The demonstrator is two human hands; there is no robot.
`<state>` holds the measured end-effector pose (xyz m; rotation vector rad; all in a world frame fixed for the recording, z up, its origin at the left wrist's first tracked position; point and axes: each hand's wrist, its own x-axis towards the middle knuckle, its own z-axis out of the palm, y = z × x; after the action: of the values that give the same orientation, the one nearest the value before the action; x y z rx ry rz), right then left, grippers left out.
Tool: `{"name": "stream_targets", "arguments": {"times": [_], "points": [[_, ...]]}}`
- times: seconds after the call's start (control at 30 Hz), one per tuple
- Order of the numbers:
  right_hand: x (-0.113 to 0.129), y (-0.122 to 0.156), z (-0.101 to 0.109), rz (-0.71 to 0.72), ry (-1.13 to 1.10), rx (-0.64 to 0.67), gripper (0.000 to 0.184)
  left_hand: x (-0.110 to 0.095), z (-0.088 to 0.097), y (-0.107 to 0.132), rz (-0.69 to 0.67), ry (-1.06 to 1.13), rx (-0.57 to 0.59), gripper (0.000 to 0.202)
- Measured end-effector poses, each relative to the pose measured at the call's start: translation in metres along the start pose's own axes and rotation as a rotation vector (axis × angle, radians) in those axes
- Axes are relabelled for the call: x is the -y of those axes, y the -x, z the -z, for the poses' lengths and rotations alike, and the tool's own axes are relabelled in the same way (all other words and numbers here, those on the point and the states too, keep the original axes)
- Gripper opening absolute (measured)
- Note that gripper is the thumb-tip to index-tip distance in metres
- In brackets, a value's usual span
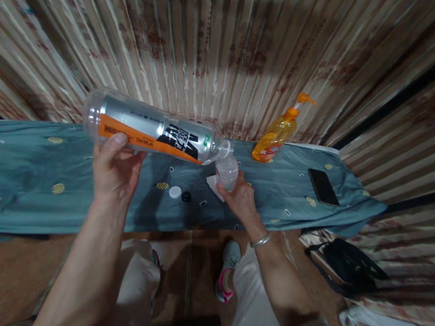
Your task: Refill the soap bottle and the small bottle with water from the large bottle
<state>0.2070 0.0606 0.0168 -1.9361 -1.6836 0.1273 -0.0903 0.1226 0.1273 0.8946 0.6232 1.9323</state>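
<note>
My left hand is closed around the base end of a large plastic bottle with a silver, orange and black label. That bottle lies almost level in the air, its neck pointing right. At its mouth is the top of a small clear bottle, which my right hand grips from below right. The two mouths meet or nearly meet; whether liquid passes between them I cannot make out. Below them on the cloth lie a white cap and a black cap. A white paper piece shows partly behind the small bottle.
An orange pump bottle stands at the back of the teal cloth-covered table. A dark phone lies toward the right end. Pleated curtains hang behind and at the sides. On the floor to the right sits a black bag.
</note>
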Motion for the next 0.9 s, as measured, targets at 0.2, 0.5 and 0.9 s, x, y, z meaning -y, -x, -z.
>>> {"name": "stream_targets", "arguments": {"times": [0.2, 0.5, 0.9], "points": [[0.003, 0.0008, 0.0022, -0.023, 0.007, 0.015, 0.073, -0.0015, 0.0006, 0.0003, -0.03, -0.023, 0.011, 0.065], [0.0009, -0.0005, 0.0004, -0.016, 0.02, 0.008, 0.077, -0.0033, 0.003, 0.0004, -0.046, -0.09, 0.051, 0.064], [0.0005, 0.001, 0.0015, -0.026, -0.032, 0.038, 0.075, -0.0065, 0.0006, -0.0009, -0.045, -0.113, 0.093, 0.073]]}}
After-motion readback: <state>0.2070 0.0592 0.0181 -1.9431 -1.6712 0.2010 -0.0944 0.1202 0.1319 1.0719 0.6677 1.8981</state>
